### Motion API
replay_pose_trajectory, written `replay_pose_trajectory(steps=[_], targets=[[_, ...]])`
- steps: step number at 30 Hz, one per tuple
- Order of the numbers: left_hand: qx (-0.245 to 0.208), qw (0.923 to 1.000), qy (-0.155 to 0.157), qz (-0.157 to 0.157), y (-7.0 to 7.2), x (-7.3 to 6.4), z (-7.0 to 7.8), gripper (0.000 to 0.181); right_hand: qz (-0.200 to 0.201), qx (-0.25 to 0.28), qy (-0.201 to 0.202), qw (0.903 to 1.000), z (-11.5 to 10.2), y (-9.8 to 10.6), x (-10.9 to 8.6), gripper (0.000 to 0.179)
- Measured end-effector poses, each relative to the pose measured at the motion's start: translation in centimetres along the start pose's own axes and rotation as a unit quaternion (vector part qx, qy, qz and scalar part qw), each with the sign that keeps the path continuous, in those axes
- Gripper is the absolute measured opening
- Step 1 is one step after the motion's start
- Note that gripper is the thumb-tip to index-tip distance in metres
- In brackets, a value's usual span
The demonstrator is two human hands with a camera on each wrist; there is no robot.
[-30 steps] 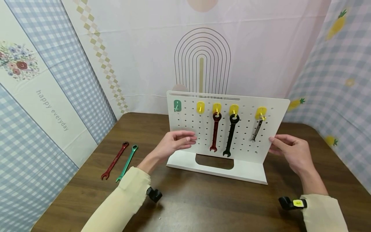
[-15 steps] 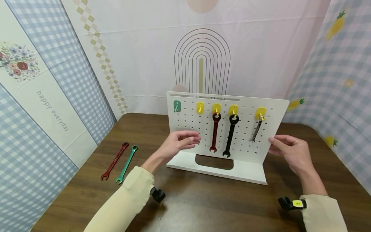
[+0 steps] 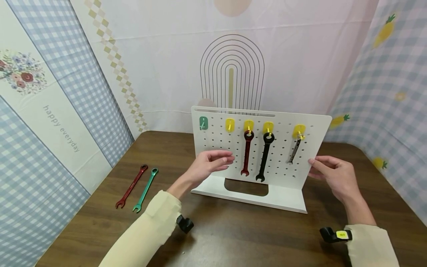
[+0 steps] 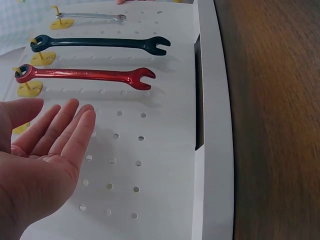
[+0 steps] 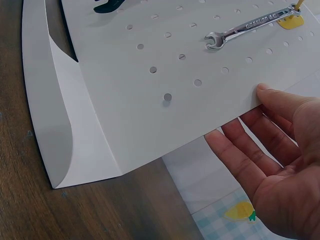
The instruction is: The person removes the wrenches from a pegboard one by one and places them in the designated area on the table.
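Note:
A white pegboard stand (image 3: 213,148) stands upright on the table. From its yellow hooks hang a red combination wrench (image 3: 246,154), a black one (image 3: 265,157) and a small silver wrench (image 3: 294,150). My left hand (image 3: 210,165) hovers in front of the board's left half, fingers fairly straight and holding nothing; in the left wrist view its fingertips (image 4: 87,112) lie just below the red wrench. My right hand (image 3: 335,176) pinches the board's right edge, thumb on the front and fingers behind, as the right wrist view shows.
A red wrench (image 3: 131,186) and a green wrench (image 3: 145,190) lie side by side on the wooden table (image 3: 233,233) at the left. A bare yellow hook (image 3: 230,125) and a green hook (image 3: 203,122) sit on the board's upper left. Patterned cloth (image 3: 160,74) hangs behind.
My left hand has drifted a little to the right across the front of the board. My right hand keeps its hold on the edge, and the wrenches hang as before.

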State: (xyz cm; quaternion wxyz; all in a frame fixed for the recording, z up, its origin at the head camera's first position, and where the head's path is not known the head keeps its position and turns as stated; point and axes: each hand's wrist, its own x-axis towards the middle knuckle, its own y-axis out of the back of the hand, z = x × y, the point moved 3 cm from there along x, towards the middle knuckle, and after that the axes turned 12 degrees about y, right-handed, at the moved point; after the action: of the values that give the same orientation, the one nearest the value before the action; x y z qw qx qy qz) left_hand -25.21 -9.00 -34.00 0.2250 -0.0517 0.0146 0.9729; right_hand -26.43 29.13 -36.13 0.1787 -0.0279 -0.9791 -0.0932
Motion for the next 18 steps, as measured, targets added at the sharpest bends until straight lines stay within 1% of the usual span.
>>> replay_pose_trajectory(steps=[4,7,18], targets=[[0.004,1.0,-0.004,-0.003,-0.3,0.2,0.1,0.038,0.001,0.019,-0.002,0.9998,0.1,0.0,0.0,0.034],[0.006,0.9999,-0.008,-0.006,-0.5,0.3,0.2,0.039,0.002,0.025,-0.002,0.9997,0.1,0.0,-0.1,0.033],[-0.002,0.9998,-0.016,-0.015,-1.4,1.1,0.3,0.039,0.003,0.013,0.002,0.9999,0.0,0.0,0.0,0.034]])
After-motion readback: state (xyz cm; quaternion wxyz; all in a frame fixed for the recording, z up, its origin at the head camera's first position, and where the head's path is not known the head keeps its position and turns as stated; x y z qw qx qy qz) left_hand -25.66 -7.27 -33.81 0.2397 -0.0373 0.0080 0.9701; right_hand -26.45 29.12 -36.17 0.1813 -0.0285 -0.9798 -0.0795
